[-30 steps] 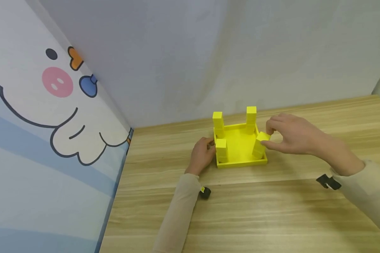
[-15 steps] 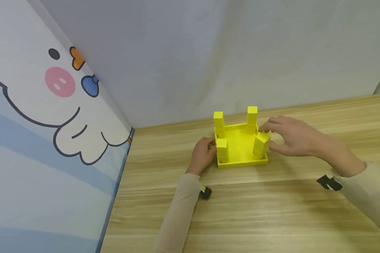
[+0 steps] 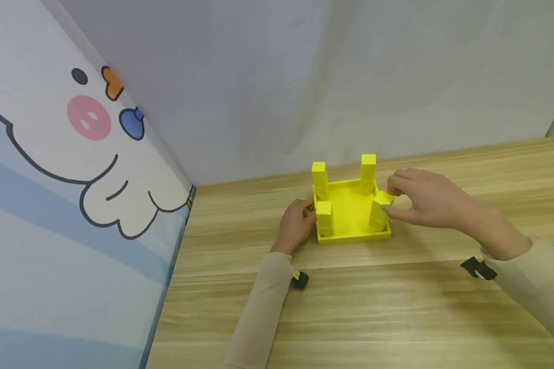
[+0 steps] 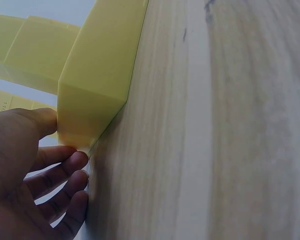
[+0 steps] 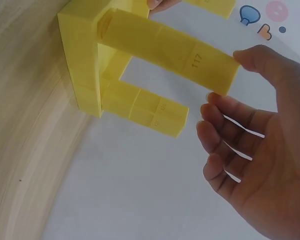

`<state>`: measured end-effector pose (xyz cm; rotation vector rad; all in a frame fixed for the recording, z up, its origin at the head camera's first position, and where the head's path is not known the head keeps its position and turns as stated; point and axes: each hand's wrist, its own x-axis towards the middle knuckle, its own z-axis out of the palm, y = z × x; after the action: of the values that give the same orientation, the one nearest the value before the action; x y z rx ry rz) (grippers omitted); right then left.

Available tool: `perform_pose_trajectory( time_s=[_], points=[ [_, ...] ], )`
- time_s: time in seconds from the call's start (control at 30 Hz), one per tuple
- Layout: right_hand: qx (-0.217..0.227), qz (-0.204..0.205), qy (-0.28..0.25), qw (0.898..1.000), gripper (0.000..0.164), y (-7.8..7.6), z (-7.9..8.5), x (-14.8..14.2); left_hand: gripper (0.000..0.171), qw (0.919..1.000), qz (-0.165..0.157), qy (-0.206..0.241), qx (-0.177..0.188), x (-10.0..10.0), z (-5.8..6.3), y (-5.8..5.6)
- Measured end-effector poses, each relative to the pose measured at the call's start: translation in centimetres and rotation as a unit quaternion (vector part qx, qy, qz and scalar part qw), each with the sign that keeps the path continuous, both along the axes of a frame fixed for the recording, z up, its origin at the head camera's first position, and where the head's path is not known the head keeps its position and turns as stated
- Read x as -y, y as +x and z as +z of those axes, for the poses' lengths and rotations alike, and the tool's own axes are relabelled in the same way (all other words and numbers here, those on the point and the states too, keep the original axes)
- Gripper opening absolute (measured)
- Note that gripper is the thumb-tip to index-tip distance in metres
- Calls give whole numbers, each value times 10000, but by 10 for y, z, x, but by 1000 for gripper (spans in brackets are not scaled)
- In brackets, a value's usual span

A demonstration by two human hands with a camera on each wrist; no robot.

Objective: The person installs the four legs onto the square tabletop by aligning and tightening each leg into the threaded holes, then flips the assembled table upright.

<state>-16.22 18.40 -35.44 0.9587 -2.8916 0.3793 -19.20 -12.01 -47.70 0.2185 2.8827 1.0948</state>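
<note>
A shallow yellow tray (image 3: 354, 239) carries a tall stack of yellow blocks at each corner. My right hand (image 3: 436, 200) pinches the top block (image 3: 384, 198) of the near right stack between thumb and fingertips. That stack (image 5: 140, 35) leans outward, and its top block, marked 117 in the right wrist view, sits slightly turned. At the tray's left side, my left hand (image 3: 294, 228) holds the wall, thumb on its upper edge and index fingertip low on the outside (image 4: 80, 125). The near left stack (image 3: 324, 218) stands upright close to the left fingers.
Two upright stacks, the far left one (image 3: 320, 179) and the far right one (image 3: 368, 174), rise near the pale back wall (image 3: 258, 102). A panel with a cartoon print (image 3: 41, 154) borders the wooden table (image 3: 374, 307) on the left.
Half a second ago the right fingers were spread farther over the top block, which was twisted; now they pinch it from the right again. The left hand and tray stay put.
</note>
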Motion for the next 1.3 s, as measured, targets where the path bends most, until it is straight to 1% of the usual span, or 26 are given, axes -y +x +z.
perform_pose_trajectory(
  time_s=[0.07,0.13,0.23,0.3,0.47,0.8,0.97,1.07,1.2,1.23,1.3],
  points=[
    [-20,-34,14,10000,27,0,0,0,35,10000,-3,0,10,0,0,-1],
    [-6,-29,-5,10000,35,0,1,-1,34,10000,-16,-9,0,-1,0,-1],
    [54,88,-102,9999,47,0,2,-3,34,10000,-14,-17,-24,-1,0,-2],
    [44,197,-127,9997,46,-1,3,-3,35,10000,-9,-25,-49,-1,0,-2],
    [-10,351,-129,9993,36,-3,4,-4,35,10000,-3,-11,-61,-1,1,-3],
    [-33,231,-93,9997,18,-8,2,-4,40,10000,6,-6,-28,-1,2,-4],
    [23,135,37,9999,24,-8,2,-4,39,10000,6,-19,-25,-1,1,-4],
    [78,89,-3,9999,29,-7,2,-4,38,10000,13,-22,-14,-1,0,-4],
    [2,241,-81,9997,47,-8,1,-5,37,10000,36,-14,-1,-2,-1,-4],
    [-25,289,-79,9995,48,-8,0,-5,36,10000,44,-4,3,-2,-1,-4],
    [-54,369,-70,9993,45,-9,-1,-6,37,10000,48,23,8,-2,-2,-4]
  ],
)
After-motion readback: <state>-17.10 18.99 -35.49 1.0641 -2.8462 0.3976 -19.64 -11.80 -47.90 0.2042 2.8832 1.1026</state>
